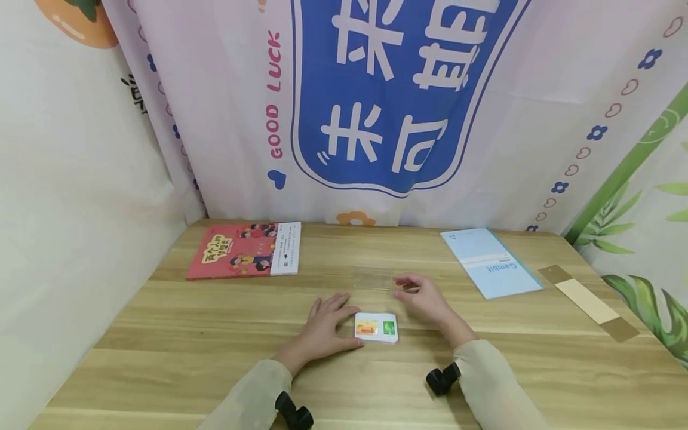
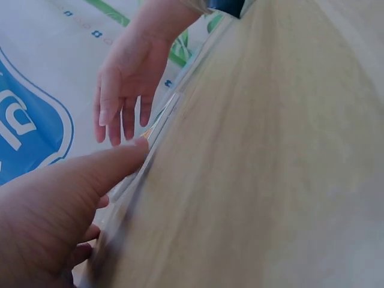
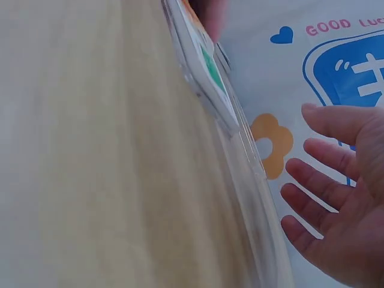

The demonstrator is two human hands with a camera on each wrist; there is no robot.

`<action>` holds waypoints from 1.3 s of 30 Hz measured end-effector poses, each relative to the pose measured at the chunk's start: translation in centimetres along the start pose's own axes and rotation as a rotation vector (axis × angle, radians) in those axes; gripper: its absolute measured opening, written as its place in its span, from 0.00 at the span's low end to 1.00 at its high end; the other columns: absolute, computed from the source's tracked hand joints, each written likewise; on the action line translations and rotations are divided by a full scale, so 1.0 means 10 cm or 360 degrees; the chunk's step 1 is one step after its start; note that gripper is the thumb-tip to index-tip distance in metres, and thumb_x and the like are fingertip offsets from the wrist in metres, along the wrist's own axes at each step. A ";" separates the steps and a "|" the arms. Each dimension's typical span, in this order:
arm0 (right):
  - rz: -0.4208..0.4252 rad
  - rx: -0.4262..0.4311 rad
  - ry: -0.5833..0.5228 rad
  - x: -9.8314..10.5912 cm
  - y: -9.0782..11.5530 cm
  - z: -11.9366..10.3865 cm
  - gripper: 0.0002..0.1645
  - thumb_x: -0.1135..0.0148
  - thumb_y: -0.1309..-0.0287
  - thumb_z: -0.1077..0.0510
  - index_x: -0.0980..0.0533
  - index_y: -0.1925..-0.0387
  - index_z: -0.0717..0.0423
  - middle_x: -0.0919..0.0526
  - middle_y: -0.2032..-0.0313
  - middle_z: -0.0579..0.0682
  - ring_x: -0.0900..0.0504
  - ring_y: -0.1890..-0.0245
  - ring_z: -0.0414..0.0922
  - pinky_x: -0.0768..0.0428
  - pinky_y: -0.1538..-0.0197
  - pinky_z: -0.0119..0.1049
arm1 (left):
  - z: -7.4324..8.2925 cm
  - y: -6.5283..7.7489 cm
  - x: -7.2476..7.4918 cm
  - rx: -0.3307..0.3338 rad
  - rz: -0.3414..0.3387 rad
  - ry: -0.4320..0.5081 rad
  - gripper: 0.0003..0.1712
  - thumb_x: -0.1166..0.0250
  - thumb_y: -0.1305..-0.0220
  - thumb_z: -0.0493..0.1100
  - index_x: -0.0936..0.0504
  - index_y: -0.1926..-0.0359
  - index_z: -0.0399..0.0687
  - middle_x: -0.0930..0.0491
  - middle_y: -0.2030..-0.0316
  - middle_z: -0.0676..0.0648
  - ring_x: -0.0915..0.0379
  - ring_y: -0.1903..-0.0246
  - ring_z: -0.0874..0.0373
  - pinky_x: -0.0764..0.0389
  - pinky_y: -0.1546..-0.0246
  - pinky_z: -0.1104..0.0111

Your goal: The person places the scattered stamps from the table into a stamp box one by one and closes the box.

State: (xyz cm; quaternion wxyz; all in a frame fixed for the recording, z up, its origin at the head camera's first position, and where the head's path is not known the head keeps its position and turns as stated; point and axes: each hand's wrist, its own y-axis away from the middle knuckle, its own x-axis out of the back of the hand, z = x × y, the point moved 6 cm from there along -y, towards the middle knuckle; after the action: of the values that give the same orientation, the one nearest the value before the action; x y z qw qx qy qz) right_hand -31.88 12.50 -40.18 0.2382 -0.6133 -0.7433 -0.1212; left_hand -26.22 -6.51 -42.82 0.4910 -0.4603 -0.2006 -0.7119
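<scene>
A small stack of white cards (image 1: 381, 329) lies flat on the table, an orange picture and a green one on its top face. My left hand (image 1: 325, 328) holds the stack by its left end, thumb at the near corner and index finger at the far corner. In the left wrist view the thumb (image 2: 123, 162) reaches to the stack's edge. Behind the cards lies a clear plastic piece (image 1: 372, 279), hard to make out. Near its right end is my right hand (image 1: 424, 298); the right wrist view shows its fingers (image 3: 315, 180) spread with nothing between them.
On the wooden table (image 1: 226, 370), a red picture book (image 1: 236, 251) lies at the back left. A light blue booklet (image 1: 491, 263) and a brown and cream strip (image 1: 588, 301) lie to the right. A printed cloth (image 1: 231, 119) hangs along the back edge.
</scene>
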 end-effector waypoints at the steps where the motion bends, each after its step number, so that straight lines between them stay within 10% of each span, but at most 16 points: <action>1: -0.0007 -0.0024 0.0002 0.00 -0.02 0.02 0.22 0.38 0.54 0.61 0.28 0.54 0.63 0.25 0.58 0.55 0.28 0.57 0.51 0.30 0.53 0.43 | 0.01 0.00 0.01 -0.0005 -0.0003 0.0013 0.40 0.40 0.57 0.66 0.30 0.46 0.50 0.43 0.40 0.43 0.56 0.39 0.49 0.65 0.43 0.50; 9: -0.0095 -0.0066 0.0038 0.04 -0.21 0.10 0.31 0.37 0.55 0.58 0.33 0.47 0.58 0.32 0.48 0.56 0.36 0.47 0.54 0.41 0.46 0.51 | -0.07 -0.27 0.20 -0.0014 0.0094 0.0077 0.42 0.38 0.56 0.62 0.33 0.44 0.42 0.38 0.43 0.40 0.48 0.43 0.45 0.56 0.45 0.48; 19: -0.0230 -0.0064 0.0239 -0.04 -0.44 0.27 0.39 0.35 0.58 0.53 0.38 0.42 0.58 0.40 0.42 0.59 0.45 0.41 0.55 0.50 0.42 0.50 | -0.39 -0.75 0.25 0.0274 0.0088 -0.0018 0.42 0.37 0.58 0.64 0.33 0.43 0.48 0.48 0.39 0.38 0.61 0.39 0.43 0.63 0.44 0.46; 27: -0.0192 0.0012 0.0712 -0.17 -0.44 0.29 0.38 0.38 0.56 0.46 0.36 0.44 0.56 0.41 0.40 0.57 0.47 0.41 0.57 0.54 0.43 0.55 | -0.51 -0.78 0.12 0.0394 -0.0016 -0.0107 0.40 0.40 0.57 0.66 0.33 0.43 0.55 0.52 0.37 0.39 0.66 0.39 0.42 0.66 0.44 0.47; 39: -0.0150 0.0010 0.0499 -0.14 -0.42 0.21 0.34 0.36 0.55 0.54 0.35 0.45 0.62 0.38 0.43 0.60 0.45 0.42 0.57 0.53 0.41 0.51 | -0.45 -0.80 0.17 0.0413 0.0058 -0.0021 0.35 0.39 0.55 0.63 0.29 0.45 0.55 0.49 0.38 0.38 0.63 0.39 0.40 0.66 0.44 0.47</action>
State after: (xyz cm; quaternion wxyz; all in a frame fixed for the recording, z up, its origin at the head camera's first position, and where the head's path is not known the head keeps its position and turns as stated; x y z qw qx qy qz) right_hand -36.18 11.36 -42.27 0.3473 -0.5506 -0.7253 -0.2241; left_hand -35.50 -7.19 -42.30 0.5579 -0.4010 -0.2859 -0.6680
